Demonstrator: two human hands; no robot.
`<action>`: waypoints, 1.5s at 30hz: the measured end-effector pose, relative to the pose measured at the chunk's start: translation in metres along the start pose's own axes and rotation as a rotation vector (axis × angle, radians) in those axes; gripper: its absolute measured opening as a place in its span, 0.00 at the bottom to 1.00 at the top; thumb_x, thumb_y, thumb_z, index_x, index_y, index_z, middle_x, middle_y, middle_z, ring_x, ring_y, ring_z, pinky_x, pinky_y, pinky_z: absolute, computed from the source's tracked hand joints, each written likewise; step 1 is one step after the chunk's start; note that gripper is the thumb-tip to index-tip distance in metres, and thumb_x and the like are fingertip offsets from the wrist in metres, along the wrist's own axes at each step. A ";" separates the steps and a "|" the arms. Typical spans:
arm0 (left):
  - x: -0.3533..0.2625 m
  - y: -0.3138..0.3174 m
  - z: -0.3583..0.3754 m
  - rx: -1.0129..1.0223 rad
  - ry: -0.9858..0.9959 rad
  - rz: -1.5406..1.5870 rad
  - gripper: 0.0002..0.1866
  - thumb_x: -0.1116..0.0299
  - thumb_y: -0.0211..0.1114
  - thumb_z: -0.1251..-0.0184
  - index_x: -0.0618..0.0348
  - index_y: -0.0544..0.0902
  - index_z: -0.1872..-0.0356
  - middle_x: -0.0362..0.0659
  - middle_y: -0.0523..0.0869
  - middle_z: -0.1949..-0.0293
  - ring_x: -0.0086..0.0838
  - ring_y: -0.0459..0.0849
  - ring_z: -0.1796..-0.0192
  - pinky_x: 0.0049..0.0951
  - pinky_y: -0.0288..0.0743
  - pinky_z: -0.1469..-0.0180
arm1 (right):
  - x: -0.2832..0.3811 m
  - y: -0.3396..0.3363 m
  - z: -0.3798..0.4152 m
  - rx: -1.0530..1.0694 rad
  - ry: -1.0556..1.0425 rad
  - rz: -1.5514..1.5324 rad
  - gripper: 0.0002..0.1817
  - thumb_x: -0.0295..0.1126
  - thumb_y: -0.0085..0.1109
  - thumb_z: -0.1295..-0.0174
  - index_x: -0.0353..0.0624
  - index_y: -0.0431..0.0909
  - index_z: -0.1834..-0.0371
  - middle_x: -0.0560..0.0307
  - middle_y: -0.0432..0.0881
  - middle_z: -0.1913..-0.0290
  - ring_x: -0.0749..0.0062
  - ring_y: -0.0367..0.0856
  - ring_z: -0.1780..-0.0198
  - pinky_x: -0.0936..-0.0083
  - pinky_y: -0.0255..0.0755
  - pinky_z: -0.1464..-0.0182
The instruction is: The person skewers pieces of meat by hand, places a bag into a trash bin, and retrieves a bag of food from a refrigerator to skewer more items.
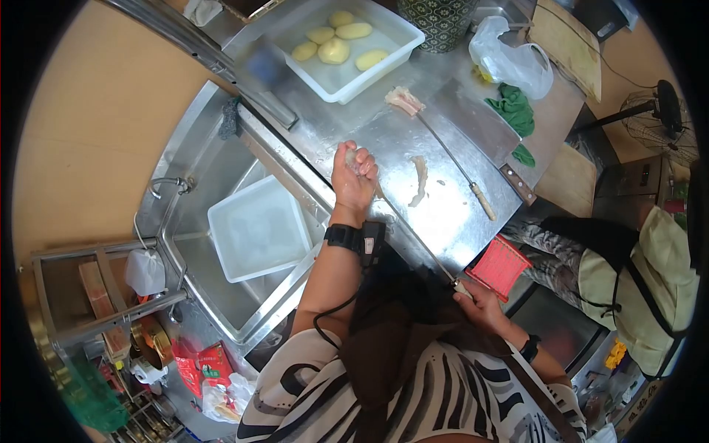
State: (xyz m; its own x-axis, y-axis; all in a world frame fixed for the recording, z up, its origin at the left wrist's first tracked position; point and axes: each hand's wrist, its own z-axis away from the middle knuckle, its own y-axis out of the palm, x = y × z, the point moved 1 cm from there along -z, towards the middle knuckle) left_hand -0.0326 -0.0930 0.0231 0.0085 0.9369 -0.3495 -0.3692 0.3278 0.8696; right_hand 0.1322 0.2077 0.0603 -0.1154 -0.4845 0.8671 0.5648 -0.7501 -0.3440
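Observation:
My left hand (354,177) is closed in a fist around a pale, wet piece of meat (352,157), mostly hidden by the fingers. From below that fist a long metal skewer (417,235) runs down to the right. My right hand (481,306) grips its light handle near my body. Whether the skewer's tip is inside the meat is hidden. On the steel table (384,148) lies a second skewer (447,150) with a wooden handle, a chunk of raw meat (405,101) on its far end. Between the two skewers rests a loose pale strip (419,181).
A cleaver (476,118), green cloth (512,109) and plastic bag (509,59) lie at right. Peeled potatoes (334,51) sit in a white tub (340,94). The sink (193,244) holds another tub (262,229). A person (628,288) stands beside a red basket (500,267).

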 end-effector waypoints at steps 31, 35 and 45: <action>0.007 0.003 -0.001 -0.029 0.017 -0.023 0.09 0.57 0.53 0.34 0.47 0.69 0.70 0.32 0.64 0.80 0.18 0.61 0.80 0.18 0.55 0.78 | 0.010 0.002 -0.015 0.036 0.080 -0.055 0.15 0.32 0.53 0.39 0.38 0.72 0.51 0.45 0.76 0.68 0.63 0.75 0.68 0.72 0.69 0.64; 0.009 0.004 0.000 -0.034 0.016 -0.017 0.09 0.57 0.53 0.34 0.48 0.69 0.70 0.32 0.64 0.80 0.18 0.61 0.80 0.18 0.55 0.77 | 0.011 0.002 -0.014 0.032 0.095 -0.040 0.15 0.32 0.53 0.39 0.38 0.72 0.51 0.45 0.76 0.70 0.63 0.75 0.69 0.72 0.69 0.65; 0.013 -0.002 -0.007 -0.030 0.009 -0.060 0.11 0.54 0.51 0.33 0.47 0.69 0.70 0.34 0.66 0.80 0.20 0.61 0.80 0.20 0.55 0.75 | 0.010 -0.001 -0.022 0.025 0.102 -0.074 0.15 0.33 0.53 0.39 0.39 0.72 0.51 0.48 0.76 0.73 0.66 0.75 0.72 0.73 0.68 0.67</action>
State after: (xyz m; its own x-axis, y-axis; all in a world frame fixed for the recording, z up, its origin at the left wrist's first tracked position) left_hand -0.0380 -0.0821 0.0149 0.0228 0.9145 -0.4038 -0.3956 0.3792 0.8365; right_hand 0.1125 0.1933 0.0616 -0.2398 -0.4722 0.8483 0.5716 -0.7749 -0.2698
